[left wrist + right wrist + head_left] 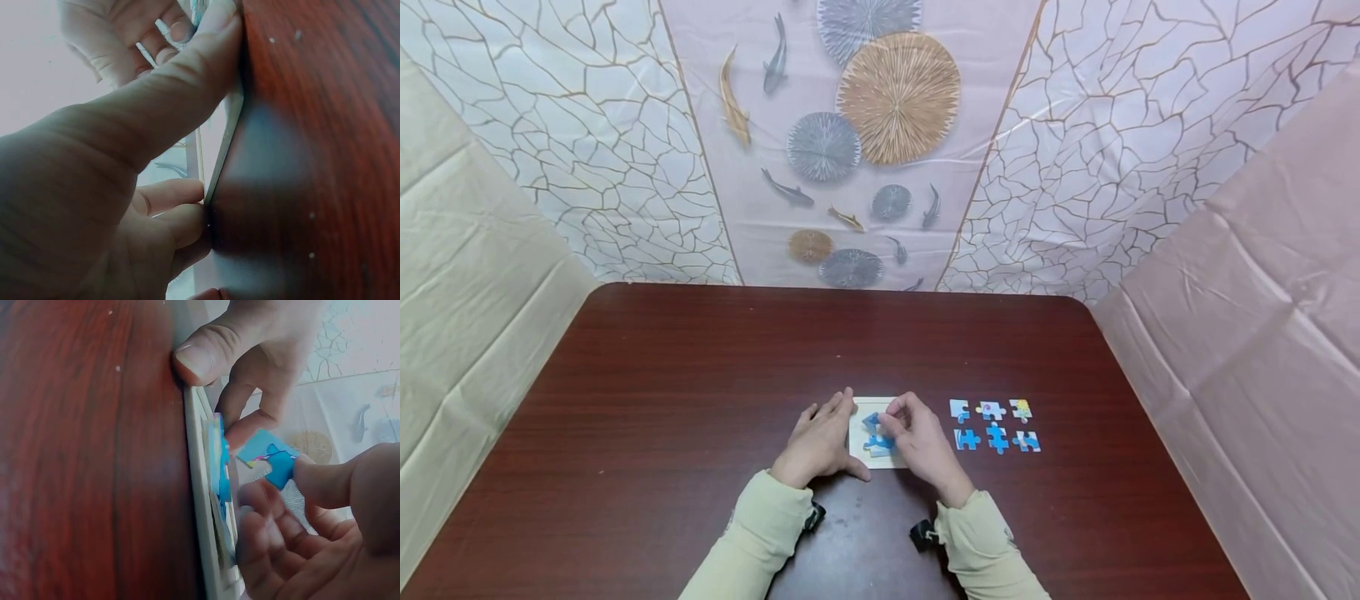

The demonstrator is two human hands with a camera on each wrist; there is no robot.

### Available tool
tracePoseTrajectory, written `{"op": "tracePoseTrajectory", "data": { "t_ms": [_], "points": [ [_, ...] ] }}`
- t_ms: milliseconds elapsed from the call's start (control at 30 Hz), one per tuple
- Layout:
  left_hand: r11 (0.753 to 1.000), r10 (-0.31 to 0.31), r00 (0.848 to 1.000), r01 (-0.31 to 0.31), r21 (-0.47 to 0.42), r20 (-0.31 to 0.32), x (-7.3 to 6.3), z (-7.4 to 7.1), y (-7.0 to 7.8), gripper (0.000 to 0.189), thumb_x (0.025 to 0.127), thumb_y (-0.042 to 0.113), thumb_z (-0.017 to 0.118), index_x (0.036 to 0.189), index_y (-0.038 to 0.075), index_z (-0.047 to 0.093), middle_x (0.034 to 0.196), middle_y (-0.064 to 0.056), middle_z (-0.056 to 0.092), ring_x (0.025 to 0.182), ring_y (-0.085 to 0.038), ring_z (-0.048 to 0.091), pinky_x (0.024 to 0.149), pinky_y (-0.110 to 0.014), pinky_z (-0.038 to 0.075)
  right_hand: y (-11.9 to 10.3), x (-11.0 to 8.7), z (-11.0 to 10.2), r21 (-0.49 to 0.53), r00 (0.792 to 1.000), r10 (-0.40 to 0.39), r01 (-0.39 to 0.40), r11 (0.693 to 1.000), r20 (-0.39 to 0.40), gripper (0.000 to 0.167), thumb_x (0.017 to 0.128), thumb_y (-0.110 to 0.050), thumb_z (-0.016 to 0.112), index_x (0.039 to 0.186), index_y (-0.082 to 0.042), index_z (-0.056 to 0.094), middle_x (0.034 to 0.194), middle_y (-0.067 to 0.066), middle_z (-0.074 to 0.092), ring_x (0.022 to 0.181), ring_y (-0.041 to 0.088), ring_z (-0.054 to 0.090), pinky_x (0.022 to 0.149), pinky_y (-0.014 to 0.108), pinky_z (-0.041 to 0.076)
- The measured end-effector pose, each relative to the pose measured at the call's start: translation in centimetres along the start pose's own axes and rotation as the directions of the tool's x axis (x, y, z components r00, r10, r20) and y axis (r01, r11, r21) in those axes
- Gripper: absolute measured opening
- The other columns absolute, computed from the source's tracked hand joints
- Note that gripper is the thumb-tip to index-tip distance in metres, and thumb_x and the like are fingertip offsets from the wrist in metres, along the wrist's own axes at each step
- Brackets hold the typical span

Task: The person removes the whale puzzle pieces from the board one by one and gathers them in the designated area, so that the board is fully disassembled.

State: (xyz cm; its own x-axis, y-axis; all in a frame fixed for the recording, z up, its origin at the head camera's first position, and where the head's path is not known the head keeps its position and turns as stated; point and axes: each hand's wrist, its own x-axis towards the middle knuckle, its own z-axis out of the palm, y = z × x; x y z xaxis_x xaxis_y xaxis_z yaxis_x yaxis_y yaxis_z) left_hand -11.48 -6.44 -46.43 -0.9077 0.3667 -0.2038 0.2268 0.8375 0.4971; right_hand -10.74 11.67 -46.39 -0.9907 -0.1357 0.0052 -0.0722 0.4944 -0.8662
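Note:
Above a pale, low-rimmed puzzle tray (857,444), my right hand (922,442) pinches a blue jigsaw piece (279,464) between thumb and fingers. The piece is tilted and raised off the tray in the right wrist view. Several more blue puzzle pieces (877,445) lie loose inside the tray, partly covered by the right hand. My left hand (822,444) holds the tray's left side, its thumb (199,361) against the near edge and its fingers toward the far left corner. In the left wrist view, that thumb hides much of the tray.
To the right of the tray, several jigsaw pieces (997,437) lie in two rows on the dark red-brown table (700,375). A patterned cloth backdrop (880,225) stands behind the table, with pale cloth sides (1247,333) at left and right.

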Motion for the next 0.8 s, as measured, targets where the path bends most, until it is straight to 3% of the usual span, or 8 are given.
{"op": "tracePoseTrajectory", "data": {
  "t_ms": [167,300,467,633,800],
  "points": [
    [1.000,-0.002,1.000,0.002,0.000,0.006,-0.02,-0.11,0.03,0.131,0.058,0.053,0.089,0.154,-0.001,0.018,0.150,-0.007,0.043,0.146,-0.024,0.021,0.115,-0.051,0.017,-0.04,0.03,-0.11,0.032,1.000,-0.020,0.020,0.999,-0.012,0.011,0.096,-0.018,0.063,0.096,-0.010,0.055,0.080,0.003,0.060,0.071,0.017,0.057,0.063,0.027,0.046],
    [1.000,-0.004,1.000,0.004,0.001,0.008,-0.06,-0.13,0.02,0.131,0.058,0.053,0.089,0.154,-0.001,0.018,0.151,-0.008,0.040,0.146,-0.024,0.021,0.115,-0.051,0.017,-0.23,0.05,-0.13,0.099,0.998,-0.006,0.000,0.995,0.070,0.011,0.099,-0.016,0.057,0.099,-0.006,0.052,0.085,0.007,0.065,0.077,0.021,0.063,0.070,0.030,0.051],
    [1.000,0.002,1.000,-0.002,0.003,0.002,-0.08,0.06,-0.02,0.132,0.057,0.053,0.089,0.153,-0.002,0.017,0.150,-0.007,0.042,0.146,-0.024,0.022,0.115,-0.051,0.018,0.14,0.28,0.17,0.067,0.990,0.022,-0.032,0.997,0.142,0.011,0.101,-0.014,0.052,0.098,-0.003,0.051,0.082,0.007,0.065,0.076,0.019,0.064,0.074,0.032,0.052],
    [1.000,-0.003,1.000,0.003,0.012,-0.006,-0.01,0.12,-0.08,0.132,0.057,0.053,0.090,0.154,-0.001,0.018,0.152,-0.009,0.038,0.145,-0.025,0.023,0.115,-0.051,0.018,0.06,0.44,0.34,0.082,0.990,0.016,-0.027,0.996,0.141,0.011,0.101,-0.013,0.051,0.098,-0.002,0.051,0.081,0.008,0.064,0.078,0.018,0.063,0.075,0.031,0.050],
    [1.000,-0.006,1.000,0.006,-0.006,-0.001,-0.01,0.08,-0.01,0.131,0.058,0.052,0.090,0.154,-0.001,0.018,0.152,-0.008,0.040,0.146,-0.025,0.021,0.115,-0.052,0.017,-0.11,-0.13,-0.37,0.231,0.996,0.050,-0.066,0.971,0.076,0.011,0.099,-0.010,0.055,0.097,0.000,0.051,0.087,0.014,0.063,0.082,0.026,0.067,0.075,0.033,0.055]
  ]
}}
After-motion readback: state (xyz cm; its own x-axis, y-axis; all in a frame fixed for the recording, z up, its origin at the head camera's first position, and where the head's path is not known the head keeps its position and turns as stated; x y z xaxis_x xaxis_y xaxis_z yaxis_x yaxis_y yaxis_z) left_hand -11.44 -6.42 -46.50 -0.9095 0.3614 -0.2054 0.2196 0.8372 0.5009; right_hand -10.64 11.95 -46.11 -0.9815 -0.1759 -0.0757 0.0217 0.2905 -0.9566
